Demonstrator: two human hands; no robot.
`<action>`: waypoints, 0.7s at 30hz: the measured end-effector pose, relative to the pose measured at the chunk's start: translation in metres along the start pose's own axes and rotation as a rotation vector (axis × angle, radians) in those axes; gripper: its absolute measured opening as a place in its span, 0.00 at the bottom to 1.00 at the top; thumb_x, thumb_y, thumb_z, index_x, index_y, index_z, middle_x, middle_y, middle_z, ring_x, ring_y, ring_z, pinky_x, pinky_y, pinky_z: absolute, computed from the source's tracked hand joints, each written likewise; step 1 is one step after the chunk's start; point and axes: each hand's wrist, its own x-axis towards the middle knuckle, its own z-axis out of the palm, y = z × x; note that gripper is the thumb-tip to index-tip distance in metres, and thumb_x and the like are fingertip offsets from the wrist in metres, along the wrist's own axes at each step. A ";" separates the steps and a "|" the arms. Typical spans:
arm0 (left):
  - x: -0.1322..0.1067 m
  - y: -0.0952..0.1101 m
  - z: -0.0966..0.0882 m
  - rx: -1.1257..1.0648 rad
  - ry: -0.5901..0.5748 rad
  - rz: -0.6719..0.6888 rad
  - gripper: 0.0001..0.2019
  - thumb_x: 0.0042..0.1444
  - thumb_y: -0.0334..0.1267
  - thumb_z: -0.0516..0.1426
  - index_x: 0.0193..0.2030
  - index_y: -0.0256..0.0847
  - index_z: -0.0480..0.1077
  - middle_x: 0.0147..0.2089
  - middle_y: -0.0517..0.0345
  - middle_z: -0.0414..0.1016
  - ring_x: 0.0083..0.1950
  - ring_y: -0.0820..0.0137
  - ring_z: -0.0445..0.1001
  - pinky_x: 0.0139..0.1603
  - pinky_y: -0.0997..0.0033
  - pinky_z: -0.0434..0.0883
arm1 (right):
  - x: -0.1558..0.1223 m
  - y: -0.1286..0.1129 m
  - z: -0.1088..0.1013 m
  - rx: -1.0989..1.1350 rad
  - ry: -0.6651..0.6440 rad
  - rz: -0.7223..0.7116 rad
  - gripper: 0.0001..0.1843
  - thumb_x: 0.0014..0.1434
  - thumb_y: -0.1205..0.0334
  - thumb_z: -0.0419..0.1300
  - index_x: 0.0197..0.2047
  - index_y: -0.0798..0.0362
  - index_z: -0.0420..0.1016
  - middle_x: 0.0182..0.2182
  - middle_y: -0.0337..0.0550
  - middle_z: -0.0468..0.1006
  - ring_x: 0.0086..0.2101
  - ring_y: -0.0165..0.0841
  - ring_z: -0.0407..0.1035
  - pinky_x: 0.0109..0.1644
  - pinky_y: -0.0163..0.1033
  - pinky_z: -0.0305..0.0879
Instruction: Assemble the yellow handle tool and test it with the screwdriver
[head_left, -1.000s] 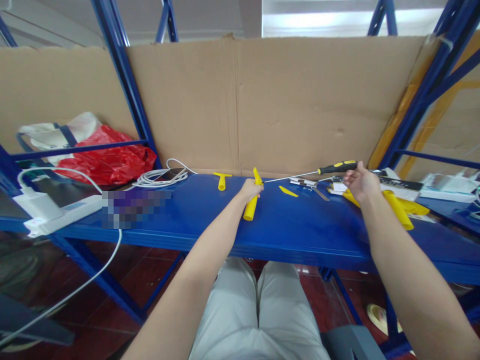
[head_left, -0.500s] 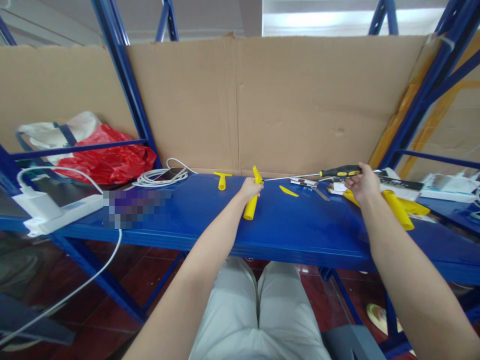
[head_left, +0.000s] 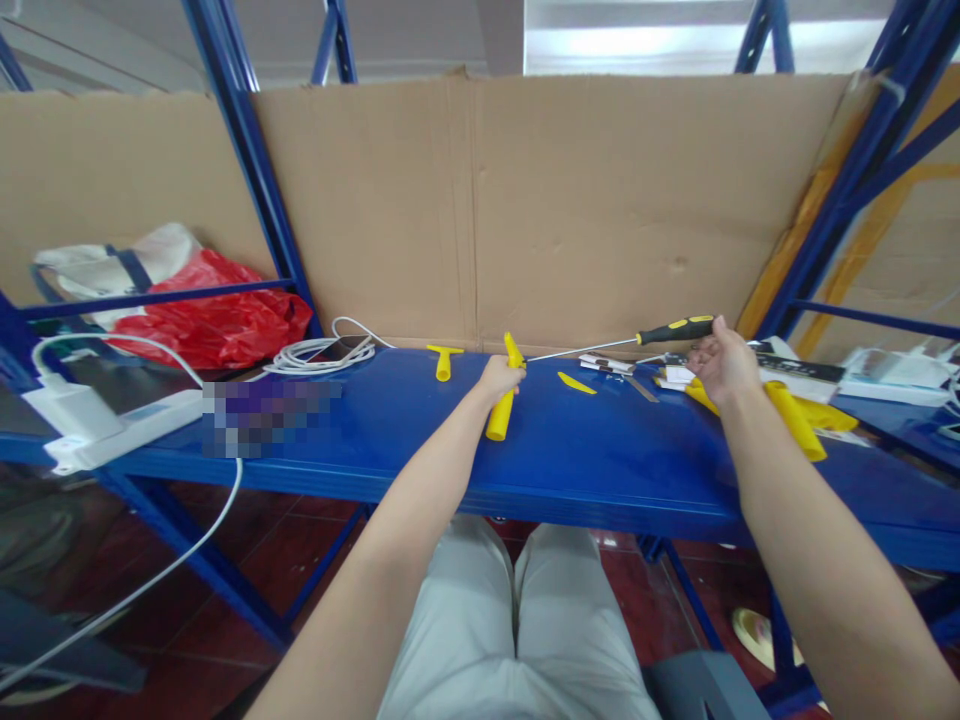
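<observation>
My left hand (head_left: 504,376) is closed around a yellow T-shaped plastic piece (head_left: 499,418), held tilted over the blue shelf. From its side, at my left fingers, a screwdriver (head_left: 675,329) slants up to the right, its thin shaft reaching the piece; whether the tip is inside it is hidden. My right hand (head_left: 724,368) has the end of the black-and-yellow handle at its thumb and index finger, the other fingers loosely curled below. A second yellow T-shaped piece (head_left: 444,363) stands left of my left hand. A flat yellow piece (head_left: 577,383) lies between my hands.
Small hardware strips (head_left: 606,365) lie near the cardboard backing (head_left: 600,220). Right of my right hand are a yellow tube (head_left: 796,420) and boxes. On the left are a coiled white cable (head_left: 319,356), a red plastic bag (head_left: 217,315) and a power strip (head_left: 142,425).
The screwdriver's handle has tipped upward, so the shaft slants more steeply. My right fingers have shifted to the end of the handle. My left hand and the yellow piece have stayed put.
</observation>
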 end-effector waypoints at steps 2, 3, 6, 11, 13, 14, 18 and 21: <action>0.000 0.000 0.000 0.015 -0.001 0.004 0.13 0.47 0.17 0.56 0.21 0.37 0.63 0.15 0.67 0.59 0.15 0.79 0.59 0.19 0.78 0.57 | 0.002 0.000 -0.001 -0.030 0.068 -0.002 0.18 0.66 0.62 0.51 0.23 0.49 0.59 0.12 0.34 0.62 0.12 0.26 0.57 0.11 0.30 0.51; 0.000 0.000 0.000 0.021 -0.001 0.005 0.12 0.48 0.17 0.56 0.21 0.37 0.64 0.15 0.67 0.59 0.15 0.79 0.59 0.19 0.78 0.58 | 0.003 0.000 -0.001 -0.040 0.087 0.004 0.18 0.66 0.63 0.51 0.22 0.49 0.58 0.12 0.34 0.61 0.12 0.26 0.56 0.11 0.30 0.51; 0.000 0.000 0.001 0.027 0.002 0.002 0.12 0.48 0.18 0.56 0.22 0.37 0.64 0.15 0.68 0.59 0.15 0.79 0.59 0.19 0.79 0.57 | 0.004 0.001 -0.001 -0.034 0.079 0.034 0.19 0.65 0.63 0.51 0.21 0.49 0.56 0.09 0.32 0.55 0.11 0.25 0.50 0.10 0.31 0.49; 0.000 0.000 0.000 0.033 0.010 0.005 0.14 0.48 0.17 0.56 0.20 0.38 0.62 0.14 0.67 0.59 0.15 0.79 0.59 0.19 0.79 0.57 | -0.003 -0.001 0.004 -0.018 0.118 -0.007 0.20 0.65 0.62 0.54 0.21 0.49 0.56 0.08 0.30 0.51 0.11 0.24 0.48 0.11 0.29 0.50; 0.000 0.000 0.000 0.037 0.006 0.005 0.14 0.47 0.17 0.56 0.20 0.38 0.62 0.14 0.67 0.59 0.15 0.79 0.60 0.19 0.79 0.57 | -0.007 -0.003 0.007 -0.023 0.115 0.005 0.20 0.67 0.60 0.52 0.22 0.50 0.58 0.10 0.33 0.57 0.12 0.24 0.53 0.12 0.29 0.53; 0.000 0.000 0.000 0.040 0.002 0.007 0.14 0.48 0.17 0.56 0.20 0.38 0.62 0.14 0.67 0.59 0.15 0.79 0.60 0.19 0.79 0.58 | -0.009 -0.003 0.008 -0.027 0.110 0.014 0.20 0.68 0.61 0.49 0.22 0.50 0.59 0.11 0.34 0.61 0.13 0.25 0.57 0.13 0.28 0.55; 0.001 -0.001 0.000 0.047 -0.010 0.020 0.15 0.50 0.18 0.55 0.19 0.38 0.60 0.14 0.67 0.58 0.14 0.79 0.59 0.19 0.79 0.58 | -0.010 -0.003 0.008 -0.016 0.043 0.001 0.19 0.68 0.63 0.49 0.23 0.51 0.60 0.14 0.35 0.65 0.14 0.24 0.58 0.14 0.28 0.57; 0.001 -0.001 0.000 0.062 -0.006 0.018 0.13 0.49 0.19 0.55 0.21 0.37 0.62 0.14 0.67 0.58 0.15 0.78 0.60 0.20 0.79 0.59 | -0.004 0.000 0.003 0.002 -0.010 -0.040 0.18 0.63 0.61 0.59 0.23 0.50 0.58 0.12 0.31 0.59 0.12 0.24 0.53 0.12 0.29 0.50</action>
